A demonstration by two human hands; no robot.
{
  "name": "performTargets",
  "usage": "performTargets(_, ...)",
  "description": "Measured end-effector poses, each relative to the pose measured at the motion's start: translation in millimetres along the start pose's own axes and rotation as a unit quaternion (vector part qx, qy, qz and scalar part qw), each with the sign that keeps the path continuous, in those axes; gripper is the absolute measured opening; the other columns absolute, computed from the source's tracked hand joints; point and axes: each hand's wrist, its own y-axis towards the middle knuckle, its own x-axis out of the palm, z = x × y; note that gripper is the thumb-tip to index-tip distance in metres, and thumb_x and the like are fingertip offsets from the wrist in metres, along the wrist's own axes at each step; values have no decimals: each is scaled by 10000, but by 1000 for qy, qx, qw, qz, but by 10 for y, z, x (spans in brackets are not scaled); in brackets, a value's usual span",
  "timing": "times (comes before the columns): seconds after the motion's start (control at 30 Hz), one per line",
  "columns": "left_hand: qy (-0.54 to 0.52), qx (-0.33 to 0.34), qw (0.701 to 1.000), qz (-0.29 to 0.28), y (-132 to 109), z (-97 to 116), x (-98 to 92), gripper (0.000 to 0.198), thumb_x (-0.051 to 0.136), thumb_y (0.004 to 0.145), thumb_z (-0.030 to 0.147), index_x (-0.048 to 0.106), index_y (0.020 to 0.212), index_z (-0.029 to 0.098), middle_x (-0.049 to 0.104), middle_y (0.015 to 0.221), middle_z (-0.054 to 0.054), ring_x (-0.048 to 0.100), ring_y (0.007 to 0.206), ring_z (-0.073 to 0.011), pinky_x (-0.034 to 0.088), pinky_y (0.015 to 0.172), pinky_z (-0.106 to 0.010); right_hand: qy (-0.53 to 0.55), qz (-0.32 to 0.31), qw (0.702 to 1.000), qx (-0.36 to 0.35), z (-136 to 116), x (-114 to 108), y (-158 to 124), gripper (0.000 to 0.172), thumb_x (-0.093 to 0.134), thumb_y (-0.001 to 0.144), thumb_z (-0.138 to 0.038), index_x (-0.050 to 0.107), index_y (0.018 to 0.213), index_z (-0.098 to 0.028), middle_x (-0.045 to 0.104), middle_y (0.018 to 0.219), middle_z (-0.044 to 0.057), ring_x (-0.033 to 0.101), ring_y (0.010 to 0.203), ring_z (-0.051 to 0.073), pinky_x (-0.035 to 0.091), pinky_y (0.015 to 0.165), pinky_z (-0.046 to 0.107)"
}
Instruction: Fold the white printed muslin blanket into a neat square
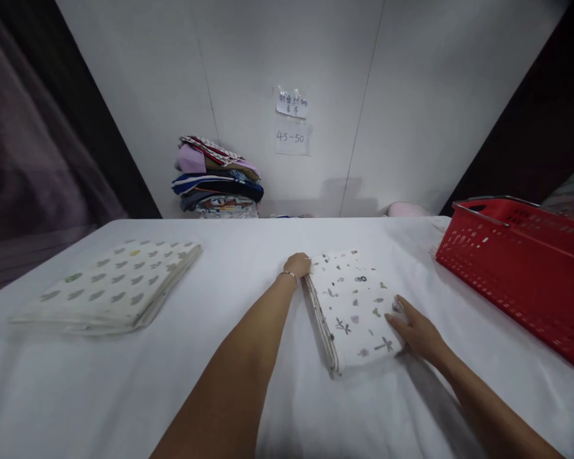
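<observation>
A folded white cloth with small plant and animal prints lies on the white-covered table. At its far left corner my left hand, with a bracelet at the wrist, is closed on the cloth's edge. My right hand rests at the near right side of the same cloth, thumb and fingers spread apart on its top. Layered folds show along the cloth's left side. Farther left lies another folded cloth, cream with grey cloud-like shapes, touched by neither hand.
A red perforated basket with metal handles stands at the right edge. Behind the table is a stack of folded fabrics against the wall. Two paper notes hang on the wall. Dark curtain-like fabric is at the left.
</observation>
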Motion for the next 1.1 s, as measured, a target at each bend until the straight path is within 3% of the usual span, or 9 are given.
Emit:
performTargets(0.2, -4, -21, 1000, -4, -107, -145, -98, 217, 556, 748, 204, 678, 919, 151, 648, 1057, -147, 565, 1057, -238, 404, 856, -273, 29, -15, 998, -45, 71, -130, 557, 682, 614, 732, -364, 408, 1359, -190, 615, 1156, 90, 604, 972, 250, 473, 814, 330)
performTargets(0.3, -8, -37, 999, 3, -239, -239, -102, 211, 551, 748, 225, 667, 905, 144, 657, 1022, -137, 595, 985, -245, 427, 799, -288, -32, -12, 998, -53, 116, -211, 966, 682, 609, 745, -360, 398, 1364, -168, 611, 1156, 115, 597, 987, 259, 463, 835, 346)
performTargets(0.4, -22, -41, 999, 16, -337, -290, -69, 237, 525, 767, 255, 649, 944, 159, 663, 1010, -105, 611, 922, -226, 444, 741, -283, -126, 1, 988, -92, 55, -195, 1111, 593, 603, 742, -314, 485, 1292, -128, 586, 1188, 152, 540, 1083, 306, 431, 898, 411)
performTargets(0.5, -39, -22, 998, 42, -384, -306, -38, 323, 503, 796, 292, 601, 1083, 180, 643, 1072, -78, 599, 939, -204, 448, 753, -275, -118, 49, 976, -175, -171, -131, 846, 443, 551, 774, -259, 559, 1204, -154, 575, 1207, 132, 514, 1118, 290, 411, 938, 420)
performTargets(0.6, -49, 24, 996, 76, -445, -297, -23, 376, 482, 829, 322, 549, 1182, 211, 578, 1200, -49, 532, 1062, -192, 420, 862, -282, -23, 29, 971, -236, -453, -73, 319, 267, 482, 836, -283, 630, 1041, -198, 641, 1061, 85, 582, 983, 232, 473, 854, 376)
performTargets(0.7, -22, 155, 980, 124, -574, -267, -7, 302, 480, 839, 267, 597, 1115, 230, 565, 1213, -21, 459, 1136, -190, 355, 961, -309, 13, -4, 952, -306, -608, -53, -172, 232, 467, 866, -317, 637, 989, -218, 638, 998, 71, 584, 929, 211, 490, 807, 360)
performTargets(0.8, 51, 304, 942, 133, -739, -237, 27, 280, 474, 822, 167, 627, 1046, 236, 596, 1158, -18, 468, 1109, -199, 348, 953, -364, 27, 18, 954, -299, -536, -67, -437, 261, 463, 874, -332, 618, 1052, -223, 605, 1059, 88, 568, 958, 221, 512, 732, 342)
performTargets(0.87, 100, 357, 922, 116, -827, -234, 51, 338, 448, 801, 92, 618, 1052, 242, 599, 1152, -18, 472, 1111, -197, 327, 964, -392, 41, 36, 961, -271, -397, -81, -498, 268, 441, 881, -324, 610, 1062, -222, 596, 1072, 92, 563, 970, 223, 520, 670, 322)
performTargets(1.1, 137, 357, 919, 97, -999, -155, 107, 424, 430, 732, 7, 594, 1057, 224, 622, 1101, -27, 498, 1085, -198, 185, 1056, -471, 58, 50, 973, -219, -65, -95, -554, 250, 472, 833, -292, 623, 1016, -215, 611, 1051, 81, 562, 970, 221, 502, 715, 337)
